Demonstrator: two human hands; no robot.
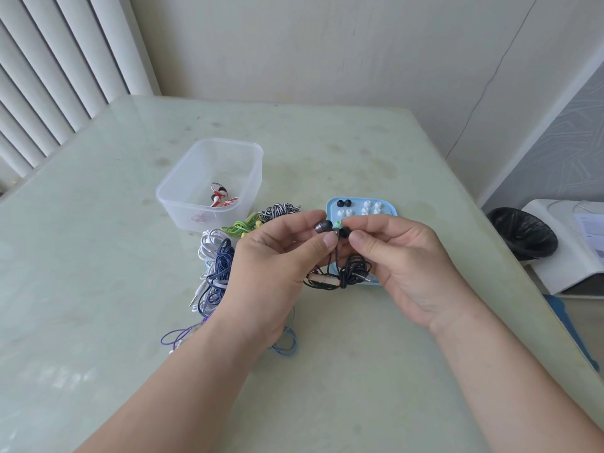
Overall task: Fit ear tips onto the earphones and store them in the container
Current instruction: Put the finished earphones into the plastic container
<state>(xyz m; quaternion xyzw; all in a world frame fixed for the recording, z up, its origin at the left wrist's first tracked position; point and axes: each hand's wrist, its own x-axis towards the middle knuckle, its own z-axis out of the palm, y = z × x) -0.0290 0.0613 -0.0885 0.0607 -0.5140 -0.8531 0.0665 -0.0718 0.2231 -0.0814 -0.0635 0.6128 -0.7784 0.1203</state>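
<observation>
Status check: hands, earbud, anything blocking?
Left hand pinches dark grey metal earbud. Right hand presses black silicone ear tip toward it. Clear plastic container open, red-and-white earphones inside. Nothing blocking.

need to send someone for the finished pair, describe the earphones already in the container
On the pale green table, find the clear plastic container left of the blue tray. The red and white earphones lie inside; every other bundle lies outside on the table.

Bare pale green tabletop (359, 371) lies open near me; tangled coloured earphone cables (214, 269) crowd beside my left hand (271, 269).
</observation>
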